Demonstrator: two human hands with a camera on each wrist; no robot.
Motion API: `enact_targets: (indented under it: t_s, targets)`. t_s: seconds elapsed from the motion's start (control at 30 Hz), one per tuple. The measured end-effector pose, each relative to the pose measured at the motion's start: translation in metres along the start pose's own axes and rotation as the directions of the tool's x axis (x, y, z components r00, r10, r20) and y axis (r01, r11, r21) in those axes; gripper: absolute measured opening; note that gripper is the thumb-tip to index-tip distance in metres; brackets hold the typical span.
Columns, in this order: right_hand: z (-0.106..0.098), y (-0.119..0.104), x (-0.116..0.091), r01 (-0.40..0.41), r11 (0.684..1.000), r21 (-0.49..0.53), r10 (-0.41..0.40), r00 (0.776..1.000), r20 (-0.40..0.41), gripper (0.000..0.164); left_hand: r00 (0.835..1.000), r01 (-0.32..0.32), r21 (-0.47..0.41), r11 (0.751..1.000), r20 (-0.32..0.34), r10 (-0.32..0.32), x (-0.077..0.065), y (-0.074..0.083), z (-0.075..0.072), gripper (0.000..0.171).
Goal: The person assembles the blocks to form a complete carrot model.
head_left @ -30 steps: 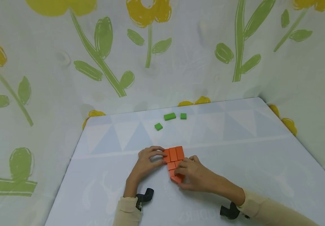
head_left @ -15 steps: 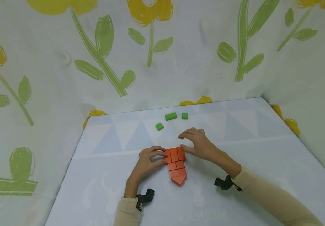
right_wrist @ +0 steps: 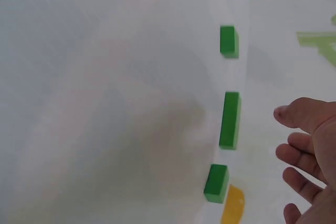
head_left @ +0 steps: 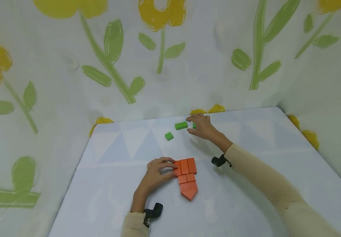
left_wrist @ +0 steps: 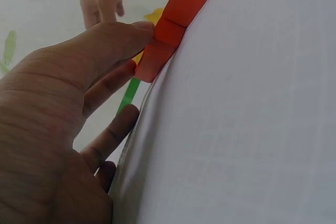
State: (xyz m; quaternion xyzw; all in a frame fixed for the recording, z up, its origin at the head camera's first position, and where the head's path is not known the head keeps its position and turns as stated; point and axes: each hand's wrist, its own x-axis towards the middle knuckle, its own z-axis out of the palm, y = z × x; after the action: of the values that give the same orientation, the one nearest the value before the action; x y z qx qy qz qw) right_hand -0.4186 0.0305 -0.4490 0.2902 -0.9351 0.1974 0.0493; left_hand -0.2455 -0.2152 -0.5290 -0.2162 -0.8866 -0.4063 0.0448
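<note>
Orange blocks lie together on the table, three side by side at the far end and a pointed block [head_left: 189, 194] at the near end. My left hand [head_left: 155, 174] holds the leftmost orange block [head_left: 177, 171] between a bent thumb and fingers, also close up in the left wrist view. My right hand [head_left: 201, 126] hovers over the far part of the table, thumb and fingers apart with nothing between them. It partly hides one small green block [head_left: 194, 126]; a long green block [head_left: 181, 125] and another small green block [head_left: 169, 136] lie to its left.
The white table [head_left: 114, 184] has a pale blue triangle pattern towards its far edge. A flower-printed cloth [head_left: 200, 65] hangs behind it and along both sides. Black wrist cameras [head_left: 154, 210] sit on both forearms.
My right hand has left the near orange blocks and moved away from me to the green blocks, opening out. My left hand stays at the leftmost orange block.
</note>
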Motion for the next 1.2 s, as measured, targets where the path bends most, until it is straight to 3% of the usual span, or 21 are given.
enact_targets:
  t_s: [0.2,0.43,0.67,0.93,1.2]
  targets:
    - [0.013,0.009,0.028,-0.046,0.999,0.021,0.044,0.997,0.061,0.047,1.000,-0.001,-0.026,1.000,-0.006,0.001,-0.004,-0.002,0.000,0.023]
    - [0.030,0.020,0.037,-0.084,0.996,-0.043,0.090,0.982,0.167,0.042,1.000,0.010,-0.034,0.999,0.005,-0.010,-0.005,-0.001,0.008,0.022]
    - [0.028,0.019,0.041,-0.047,0.998,-0.044,0.052,0.991,0.124,0.034,1.000,0.005,0.003,1.000,-0.015,-0.005,-0.003,0.000,0.001,0.022]
    - [0.015,0.013,0.006,0.059,0.998,0.003,-0.059,0.998,0.034,0.027,0.999,0.029,0.001,1.000,0.014,-0.029,0.001,-0.002,-0.002,0.022]
    - [0.015,-0.015,-0.038,0.198,0.980,0.038,-0.199,0.980,0.025,0.023,1.000,0.021,-0.007,1.000,-0.003,-0.021,-0.001,-0.003,-0.001,0.022]
